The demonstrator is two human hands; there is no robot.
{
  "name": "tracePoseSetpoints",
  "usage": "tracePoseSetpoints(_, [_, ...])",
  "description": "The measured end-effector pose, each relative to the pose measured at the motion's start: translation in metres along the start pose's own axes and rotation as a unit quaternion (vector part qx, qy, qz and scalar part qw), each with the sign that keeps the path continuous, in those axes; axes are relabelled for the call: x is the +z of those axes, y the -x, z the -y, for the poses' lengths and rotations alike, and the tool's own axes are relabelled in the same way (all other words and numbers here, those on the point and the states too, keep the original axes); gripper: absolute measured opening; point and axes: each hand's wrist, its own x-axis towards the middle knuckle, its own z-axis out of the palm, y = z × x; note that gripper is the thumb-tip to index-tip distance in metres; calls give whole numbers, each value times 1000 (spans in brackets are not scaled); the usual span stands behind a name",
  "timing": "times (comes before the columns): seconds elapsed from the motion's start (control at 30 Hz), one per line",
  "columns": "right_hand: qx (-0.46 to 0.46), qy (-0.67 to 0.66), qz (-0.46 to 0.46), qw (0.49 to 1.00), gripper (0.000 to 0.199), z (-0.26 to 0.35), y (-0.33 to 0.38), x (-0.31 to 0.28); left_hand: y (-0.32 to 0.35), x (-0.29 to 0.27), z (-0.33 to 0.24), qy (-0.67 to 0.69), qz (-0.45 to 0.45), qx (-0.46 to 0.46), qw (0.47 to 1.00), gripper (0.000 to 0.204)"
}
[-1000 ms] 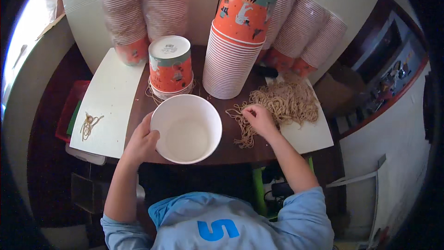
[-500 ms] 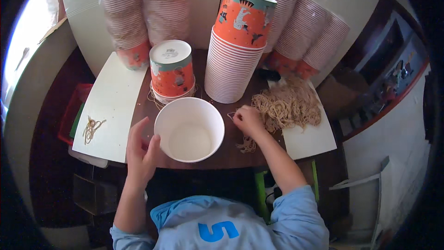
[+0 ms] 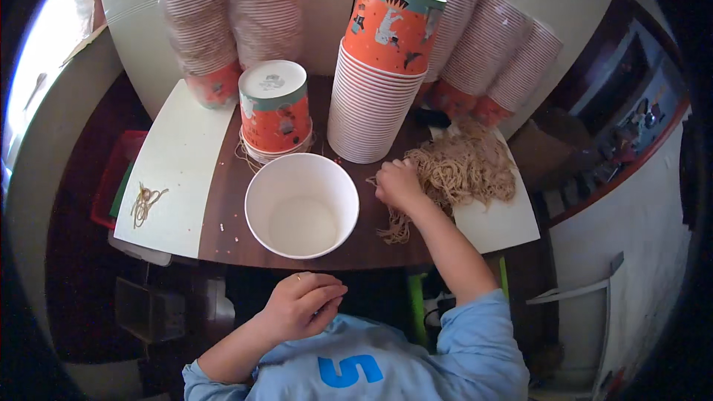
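Observation:
A white paper bucket (image 3: 301, 208) stands upright with its mouth toward me, and its inside is bare. Beyond its right side, my right hand (image 3: 399, 187) rests at the edge of a tangled heap of tan string (image 3: 468, 167), fingers closed on some strands. My left hand (image 3: 304, 304) is in front of the table edge, near my body, fingers curled together; whatever they may hold is hidden. Behind the bucket, an upside-down orange and green printed bucket (image 3: 275, 122) stands with string around its base. To its right rises a tall stack of upside-down paper buckets (image 3: 375, 104).
Wrapped stacks of paper buckets stand at the back left (image 3: 197, 22) and back right (image 3: 490, 44). A small loose bundle of string (image 3: 145, 204) lies on the white left part of the table (image 3: 174, 156). A dark object (image 3: 431, 118) sits behind the heap.
My left hand has left the bucket's left side and come back toward my body, its fingers closing together. My right hand stays by the string heap, turned slightly.

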Motion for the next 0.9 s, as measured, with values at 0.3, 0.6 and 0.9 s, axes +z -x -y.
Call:
tracePoseSetpoints(0.3, [193, -696, -105, 683, 9, -46, -7, -84, 1, -8, 3, 60, 2, -44, 997, 20])
tracePoseSetpoints(0.6, [73, -794, -116, 592, 19, -45, 10, -184, -61, -51, -15, 108, -28, -80, 991, 14])
tracePoseSetpoints(0.9, [24, -842, -122, 525, 14, 5, 14, -207, -172, -37, 10, 66, 2, -122, 990, 19])
